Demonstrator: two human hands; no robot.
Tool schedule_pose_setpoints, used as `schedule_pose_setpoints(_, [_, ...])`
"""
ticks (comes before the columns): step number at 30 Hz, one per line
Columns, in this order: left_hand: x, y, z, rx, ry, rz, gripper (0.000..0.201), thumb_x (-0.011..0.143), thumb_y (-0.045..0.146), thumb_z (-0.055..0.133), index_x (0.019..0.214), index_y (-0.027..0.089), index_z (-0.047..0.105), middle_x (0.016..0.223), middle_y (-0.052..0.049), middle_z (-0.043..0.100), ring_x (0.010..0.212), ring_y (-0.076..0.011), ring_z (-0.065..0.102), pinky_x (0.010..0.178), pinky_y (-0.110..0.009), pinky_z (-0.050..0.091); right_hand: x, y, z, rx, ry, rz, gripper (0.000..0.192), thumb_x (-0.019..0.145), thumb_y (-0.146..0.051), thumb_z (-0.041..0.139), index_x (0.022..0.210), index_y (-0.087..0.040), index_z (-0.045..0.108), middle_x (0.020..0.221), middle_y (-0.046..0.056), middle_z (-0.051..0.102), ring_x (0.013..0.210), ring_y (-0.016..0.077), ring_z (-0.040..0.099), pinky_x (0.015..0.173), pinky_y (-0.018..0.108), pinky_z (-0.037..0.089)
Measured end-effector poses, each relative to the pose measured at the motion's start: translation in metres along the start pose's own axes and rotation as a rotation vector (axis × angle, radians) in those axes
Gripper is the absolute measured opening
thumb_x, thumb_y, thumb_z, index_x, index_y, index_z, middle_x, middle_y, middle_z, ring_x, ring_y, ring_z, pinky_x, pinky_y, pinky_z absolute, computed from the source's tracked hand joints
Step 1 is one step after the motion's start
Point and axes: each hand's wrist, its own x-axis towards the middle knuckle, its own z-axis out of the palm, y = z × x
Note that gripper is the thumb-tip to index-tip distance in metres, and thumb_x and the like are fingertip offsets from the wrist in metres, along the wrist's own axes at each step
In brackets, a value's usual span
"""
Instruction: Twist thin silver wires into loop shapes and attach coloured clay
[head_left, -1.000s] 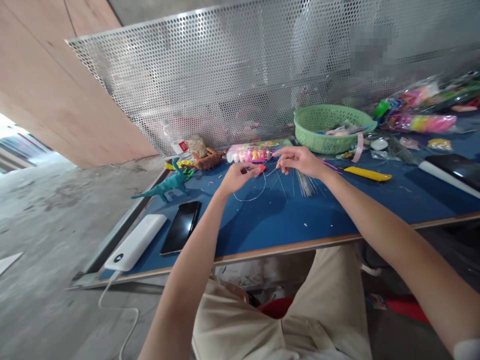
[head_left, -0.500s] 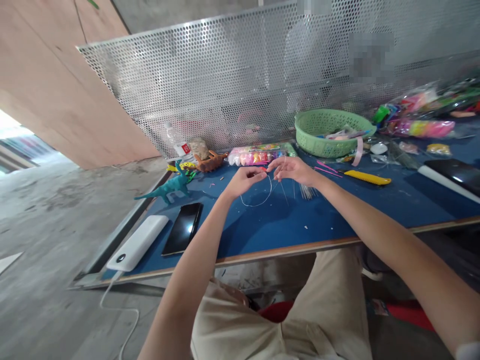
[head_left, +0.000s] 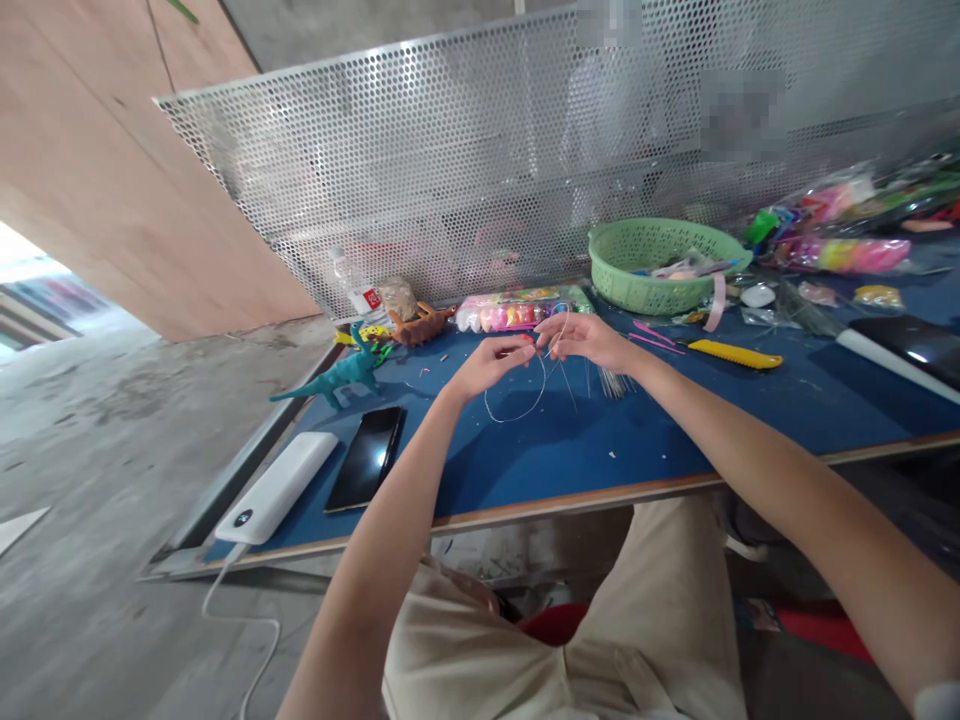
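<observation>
Wire [head_left: 517,408], thin and pale, curls in a loop just above the blue table [head_left: 675,440], hanging between both hands. Left hand [head_left: 487,365] pinches one end with fingers closed around a small red piece [head_left: 527,339]. Right hand [head_left: 589,338] pinches the other end, fingertips drawn together. A bundle of straight wires [head_left: 611,380] lies just beside the right hand. Farther back stand a green basket [head_left: 660,262] and a teal dinosaur [head_left: 337,374]; a phone [head_left: 365,458] and white power bank [head_left: 279,486] lie near the table's left edge.
</observation>
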Motion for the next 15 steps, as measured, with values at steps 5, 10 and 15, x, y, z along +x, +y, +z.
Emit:
schedule_pose_setpoints(5, [0.003,-0.006,0.0,0.005,0.067,0.037,0.034,0.09,0.053,0.07,0.092,0.021,0.079,0.082,-0.004,0.073,0.076,-0.0158,0.062,0.074,-0.031,0.049,0.0,-0.002,-0.002,-0.017,-0.005,-0.003,0.043,0.084,-0.04,0.082,0.124,-0.027,0.071,0.11,0.005,0.073,0.08,0.013,0.067,0.07,0.029,0.055])
schedule_pose_setpoints(10, [0.002,-0.007,-0.002,0.054,0.091,-0.01,0.036,0.091,0.053,0.069,0.093,0.019,0.082,0.082,-0.006,0.076,0.076,-0.0152,0.064,0.076,-0.029,0.05,0.001,-0.009,-0.007,0.0,0.107,-0.104,0.035,0.087,-0.043,0.079,0.117,-0.024,0.075,0.097,0.004,0.073,0.069,0.0111,0.061,0.065,0.028,0.052])
schedule_pose_setpoints(15, [0.002,-0.007,-0.003,0.084,0.095,0.005,0.036,0.092,0.052,0.069,0.096,0.019,0.082,0.08,-0.005,0.076,0.075,-0.0144,0.065,0.077,-0.029,0.05,0.0,-0.017,-0.013,-0.081,0.189,-0.134,0.026,0.087,-0.042,0.08,0.104,-0.022,0.077,0.089,0.003,0.074,0.067,0.0118,0.061,0.064,0.029,0.052])
